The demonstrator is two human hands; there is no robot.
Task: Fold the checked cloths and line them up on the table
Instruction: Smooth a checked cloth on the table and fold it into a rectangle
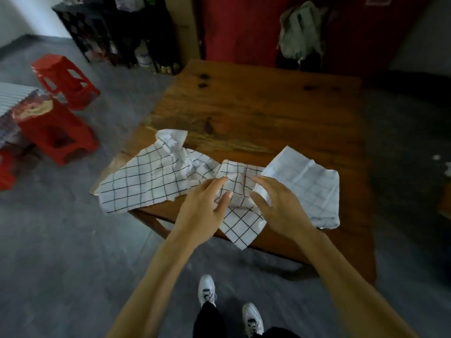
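Three white cloths with dark checks lie along the near edge of the wooden table [256,106]. A crumpled one [144,176] spreads to the left and hangs over the table corner. A bunched one [240,181] sits in the middle, its corner drooping over the edge. A flatter one with faint checks [310,181] lies to the right. My left hand [205,208] rests on the middle cloth with fingers spread. My right hand [278,203] hovers at the same cloth's right side, fingers loosely bent, where it meets the flatter cloth.
Two red plastic stools [63,79] [56,135] stand on the grey floor to the left. A dark shelf rack [117,32] and a red wall are behind the table. My feet in white shoes [207,289] stand at the table's near edge.
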